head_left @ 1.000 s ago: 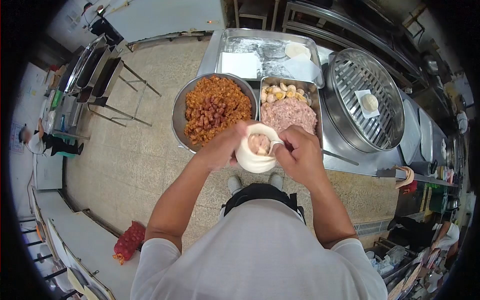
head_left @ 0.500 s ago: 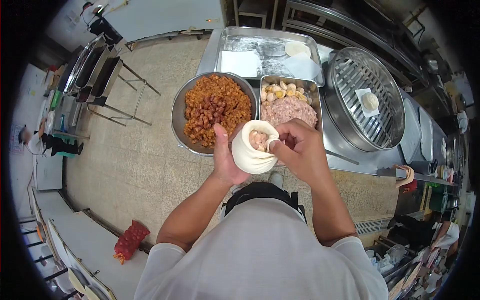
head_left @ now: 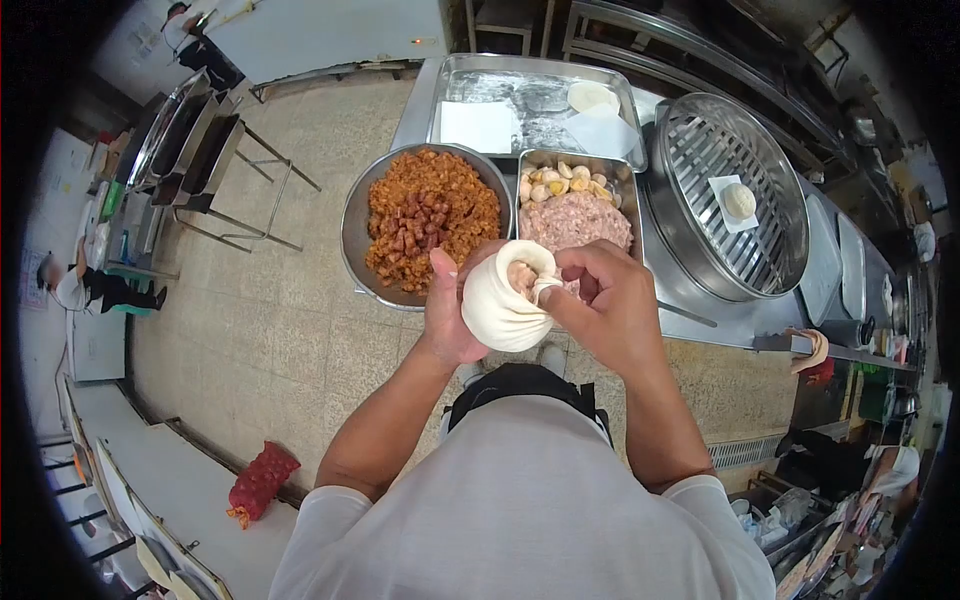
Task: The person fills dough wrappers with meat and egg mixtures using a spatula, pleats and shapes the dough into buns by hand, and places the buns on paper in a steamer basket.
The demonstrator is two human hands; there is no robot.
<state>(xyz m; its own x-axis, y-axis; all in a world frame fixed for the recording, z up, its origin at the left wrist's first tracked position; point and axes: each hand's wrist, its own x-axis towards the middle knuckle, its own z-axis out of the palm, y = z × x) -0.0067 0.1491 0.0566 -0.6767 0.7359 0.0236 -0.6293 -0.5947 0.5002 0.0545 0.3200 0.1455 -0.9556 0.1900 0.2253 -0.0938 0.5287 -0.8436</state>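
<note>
A white dough bun (head_left: 503, 312) with pink meat filling showing through its open top is held between my two hands. My left hand (head_left: 452, 318) cradles it from the left and below, the thumb pointing up beside it. My right hand (head_left: 605, 300) pinches the dough rim at the right with thumb and forefinger, where pleats gather. Just beyond stands a metal pan (head_left: 637, 215) of raw minced meat (head_left: 575, 222) and halved boiled eggs (head_left: 565, 183). To its left is a round bowl (head_left: 350, 245) of orange-brown filling (head_left: 435, 215) with darker chunks on top.
A floured tray (head_left: 540, 85) at the back holds white paper squares (head_left: 476, 127) and a flat dough round (head_left: 593, 98). At right, a steamer (head_left: 690, 215) carries one bun (head_left: 739, 201) on paper. A red net sack (head_left: 263, 482) lies on the floor. Other people stand farther off.
The bun has turned and tilted slightly in my hands; its opening looks narrower and more pleats show on its side. My right fingers still pinch the rim.
</note>
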